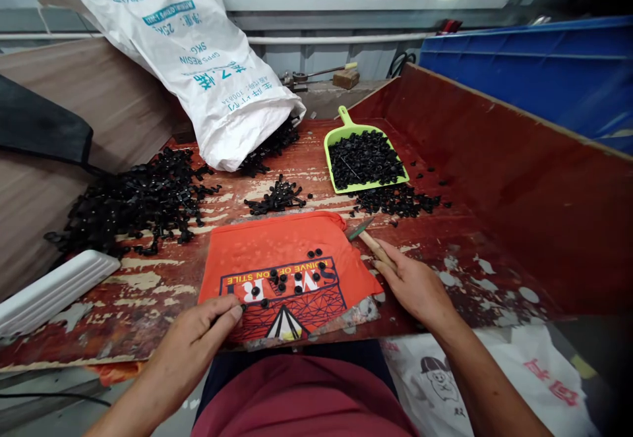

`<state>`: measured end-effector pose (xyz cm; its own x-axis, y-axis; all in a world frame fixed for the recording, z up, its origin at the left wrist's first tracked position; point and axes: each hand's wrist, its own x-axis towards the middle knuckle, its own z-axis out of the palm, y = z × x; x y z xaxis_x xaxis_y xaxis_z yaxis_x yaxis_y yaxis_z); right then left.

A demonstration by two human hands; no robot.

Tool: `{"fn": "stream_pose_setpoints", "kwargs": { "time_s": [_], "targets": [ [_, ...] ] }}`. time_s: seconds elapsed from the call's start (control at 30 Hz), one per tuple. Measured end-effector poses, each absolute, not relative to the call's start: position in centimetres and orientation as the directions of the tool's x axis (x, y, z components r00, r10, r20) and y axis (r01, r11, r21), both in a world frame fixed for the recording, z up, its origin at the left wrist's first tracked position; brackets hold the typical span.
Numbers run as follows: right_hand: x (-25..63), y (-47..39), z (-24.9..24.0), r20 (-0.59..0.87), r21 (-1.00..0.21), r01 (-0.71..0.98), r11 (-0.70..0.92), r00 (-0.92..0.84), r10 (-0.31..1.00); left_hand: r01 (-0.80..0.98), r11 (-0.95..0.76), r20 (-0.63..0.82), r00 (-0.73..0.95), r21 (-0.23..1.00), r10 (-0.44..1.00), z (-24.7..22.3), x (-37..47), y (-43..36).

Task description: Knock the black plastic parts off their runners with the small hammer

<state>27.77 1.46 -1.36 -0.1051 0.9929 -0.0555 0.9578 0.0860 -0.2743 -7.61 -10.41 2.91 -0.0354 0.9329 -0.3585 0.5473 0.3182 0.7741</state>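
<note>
Resting on the orange cloth's (277, 252) near edge, the left hand (198, 335) pinches a small black cap (243, 306); the right hand (413, 282) grips a wooden-handled tool (372, 242) at the cloth's right edge. Bare red surface (445, 239) lies beyond, walled at right.

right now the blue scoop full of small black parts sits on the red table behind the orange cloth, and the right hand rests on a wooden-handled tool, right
Not quite: the scoop is green, not blue, as the head view shows. The rest holds: it is full of small black parts, sits on the red table behind the orange cloth, and the right hand rests on a wooden-handled tool.
</note>
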Motion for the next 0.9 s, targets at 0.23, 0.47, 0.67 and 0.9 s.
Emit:
{"fn": "stream_pose_setpoints", "kwargs": {
  "time_s": [0.23,0.47,0.67,0.9],
  "targets": [
    [27.9,1.4,-1.6,-0.060,-0.301,0.950,0.088,-0.111,0.992,0.422,0.397,-0.402,-0.083,0.815,0.912,1.0,-6.6,-9.7],
    [28.0,1.4,-1.7,-0.037,-0.283,0.952,0.111,-0.127,0.991,0.387,0.436,-0.429,-0.108,0.813,0.897,0.0,-6.1,-9.1],
    [28.2,1.3,-2.0,-0.012,-0.254,0.957,0.137,-0.145,0.989,0.444,0.423,-0.414,-0.124,0.790,0.902,0.1,-6.0,-9.0],
    [28.0,1.4,-1.6,-0.066,-0.303,0.947,0.107,-0.132,0.989,0.461,0.419,-0.423,-0.100,0.782,0.901,-0.1,-6.3,-9.1]
  ]
}}
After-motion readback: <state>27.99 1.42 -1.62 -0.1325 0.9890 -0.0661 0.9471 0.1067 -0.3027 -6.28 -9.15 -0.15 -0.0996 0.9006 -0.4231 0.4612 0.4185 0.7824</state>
